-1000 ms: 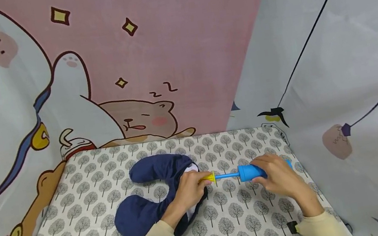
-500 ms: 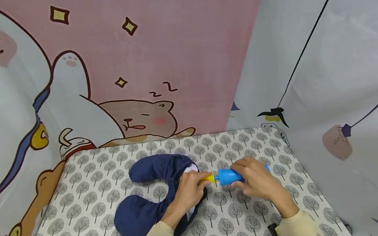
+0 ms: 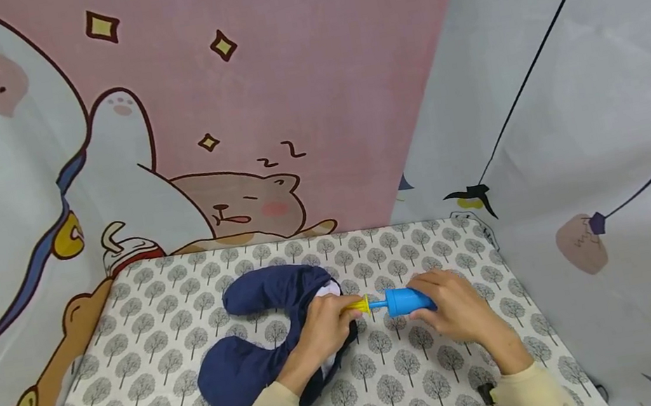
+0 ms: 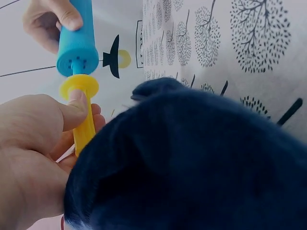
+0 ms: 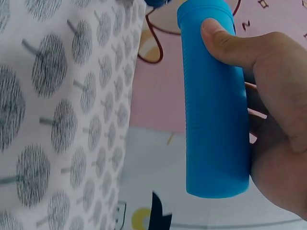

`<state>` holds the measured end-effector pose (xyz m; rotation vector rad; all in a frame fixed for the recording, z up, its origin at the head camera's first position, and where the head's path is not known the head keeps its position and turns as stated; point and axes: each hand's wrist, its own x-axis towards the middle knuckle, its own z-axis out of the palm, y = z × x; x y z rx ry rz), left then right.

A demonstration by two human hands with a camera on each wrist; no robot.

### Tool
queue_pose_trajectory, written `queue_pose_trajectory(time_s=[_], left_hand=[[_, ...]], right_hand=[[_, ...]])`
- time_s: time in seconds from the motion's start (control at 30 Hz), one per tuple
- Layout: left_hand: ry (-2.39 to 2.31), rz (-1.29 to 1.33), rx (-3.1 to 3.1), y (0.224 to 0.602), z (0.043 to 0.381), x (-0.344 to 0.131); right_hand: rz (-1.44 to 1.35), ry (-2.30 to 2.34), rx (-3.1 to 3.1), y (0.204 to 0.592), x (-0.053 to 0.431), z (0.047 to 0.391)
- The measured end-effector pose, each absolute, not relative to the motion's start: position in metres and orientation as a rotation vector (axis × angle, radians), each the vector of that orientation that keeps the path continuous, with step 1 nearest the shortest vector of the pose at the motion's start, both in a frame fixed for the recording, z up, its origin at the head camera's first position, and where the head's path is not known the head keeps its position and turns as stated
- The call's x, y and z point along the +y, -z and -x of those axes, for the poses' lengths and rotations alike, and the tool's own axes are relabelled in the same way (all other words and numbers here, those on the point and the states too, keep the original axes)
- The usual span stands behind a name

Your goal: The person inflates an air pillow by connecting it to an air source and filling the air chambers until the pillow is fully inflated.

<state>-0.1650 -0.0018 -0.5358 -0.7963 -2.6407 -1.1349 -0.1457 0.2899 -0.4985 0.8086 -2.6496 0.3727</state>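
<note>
Between my hands is a blue hand pump (image 3: 401, 302) with a yellow end piece (image 4: 84, 125), lying level in the head view. My left hand (image 3: 327, 323) pinches that yellow piece with thumb and fingers, close against a navy U-shaped neck pillow (image 3: 234, 373). My right hand (image 3: 453, 303) is wrapped around the blue barrel (image 5: 213, 110), thumb along its side. A short length of blue rod (image 3: 378, 305) shows between the barrel and the yellow flange. Where the yellow piece ends is hidden behind the left hand and the pillow. A white patch (image 3: 329, 289) shows at the pillow's outer curve.
The pillow lies on a table covered with a tree-print cloth (image 3: 416, 373). Behind it hangs a pink cartoon-print curtain (image 3: 333, 88), with a pale curtain (image 3: 619, 78) along the right side.
My right hand slid the blue barrel left along the rod toward the yellow piece, then drew it slightly back right. The left hand and neck pillow stayed in place.
</note>
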Motion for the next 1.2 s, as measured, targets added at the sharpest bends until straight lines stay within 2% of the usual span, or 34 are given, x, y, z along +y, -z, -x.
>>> queue_pose_trajectory(time_s=[0.67,1.2], left_hand=[[1.195,0.775,-2.627,0.539,0.167,-0.006],[1.164,0.792,-2.547,0.543,0.166,0.000]], right_hand=[[-0.675,-0.447,-2.762,0.469,0.369,0.138],[-0.806,-0.314,-2.654,0.472,0.317,0.140]])
